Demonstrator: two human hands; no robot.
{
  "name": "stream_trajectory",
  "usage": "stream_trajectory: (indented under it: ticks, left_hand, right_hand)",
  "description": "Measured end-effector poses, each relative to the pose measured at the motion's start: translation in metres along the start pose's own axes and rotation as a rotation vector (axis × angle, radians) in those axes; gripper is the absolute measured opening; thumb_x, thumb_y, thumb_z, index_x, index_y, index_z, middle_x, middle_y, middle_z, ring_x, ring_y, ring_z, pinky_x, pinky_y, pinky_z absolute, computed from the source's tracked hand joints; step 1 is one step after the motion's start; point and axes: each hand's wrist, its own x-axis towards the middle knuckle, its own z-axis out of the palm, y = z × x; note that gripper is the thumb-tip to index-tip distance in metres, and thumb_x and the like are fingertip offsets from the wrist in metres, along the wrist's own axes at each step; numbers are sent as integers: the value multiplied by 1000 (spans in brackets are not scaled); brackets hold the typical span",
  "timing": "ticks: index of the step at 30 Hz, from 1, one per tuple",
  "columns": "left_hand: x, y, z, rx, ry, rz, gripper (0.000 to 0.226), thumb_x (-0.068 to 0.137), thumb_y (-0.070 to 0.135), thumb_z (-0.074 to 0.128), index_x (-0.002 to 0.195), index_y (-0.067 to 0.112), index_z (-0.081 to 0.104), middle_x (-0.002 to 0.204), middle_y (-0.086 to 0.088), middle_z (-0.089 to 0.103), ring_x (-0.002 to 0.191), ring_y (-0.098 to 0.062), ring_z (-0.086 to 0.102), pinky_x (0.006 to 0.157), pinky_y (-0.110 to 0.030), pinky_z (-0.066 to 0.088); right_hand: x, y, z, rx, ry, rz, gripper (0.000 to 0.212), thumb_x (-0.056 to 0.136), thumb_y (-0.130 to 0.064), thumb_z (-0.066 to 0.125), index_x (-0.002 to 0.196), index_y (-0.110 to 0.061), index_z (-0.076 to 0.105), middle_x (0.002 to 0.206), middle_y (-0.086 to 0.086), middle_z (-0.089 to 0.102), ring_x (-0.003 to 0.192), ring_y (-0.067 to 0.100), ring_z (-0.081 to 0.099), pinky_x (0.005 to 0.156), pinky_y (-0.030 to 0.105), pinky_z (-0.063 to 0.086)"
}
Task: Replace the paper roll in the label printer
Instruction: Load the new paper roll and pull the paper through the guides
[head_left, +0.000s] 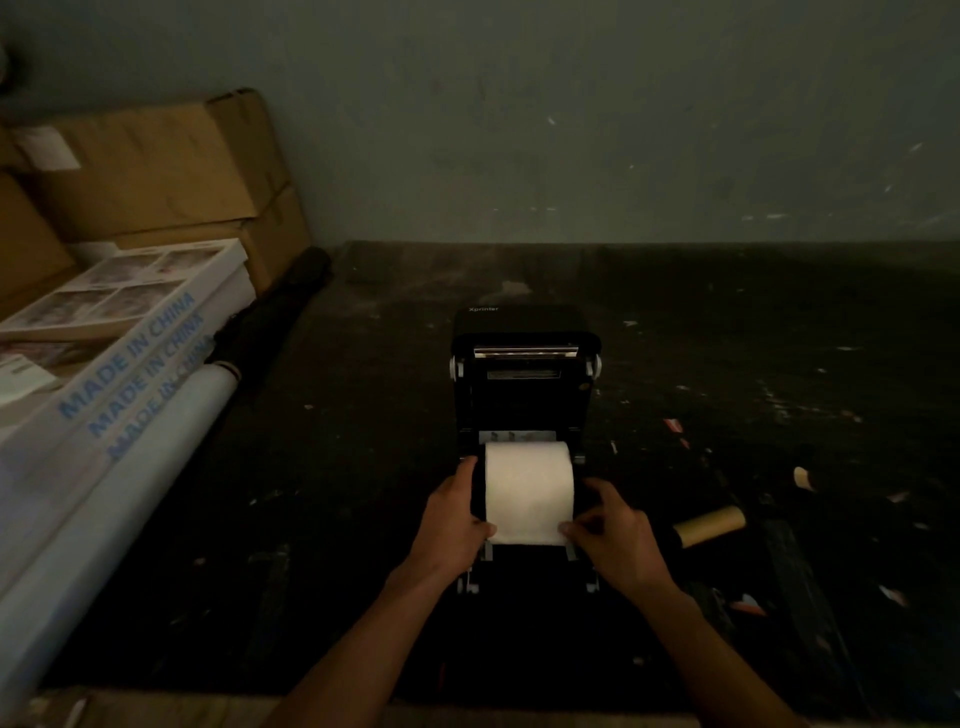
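A black label printer stands on the dark floor with its lid swung up and back. A white paper roll lies in the open bay. A short length of paper is drawn forward off the roll toward me. My left hand pinches the left corner of that paper's front edge, fingers along the printer's left side. My right hand pinches the right corner. An empty brown cardboard core lies on the floor to the right of the printer.
Cardboard boxes are stacked at the back left. White cartons printed "MADE IN CHINA" and a long white tube lean along the left. Paper scraps litter the dark floor on the right. A grey wall is behind.
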Motion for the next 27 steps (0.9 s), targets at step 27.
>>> stream_trajectory:
  ticks: [27]
  left_hand:
    - [-1,6,-5,99,-29,15,82,76,11,69,144,19,23,137,-14,47,124,-29,46,102,-35,39]
  right_hand:
    - [0,-24,-6,-171,-43,42,59,82,-14,66,133,-14,37,102,11,65,93,27,62,85,45,51]
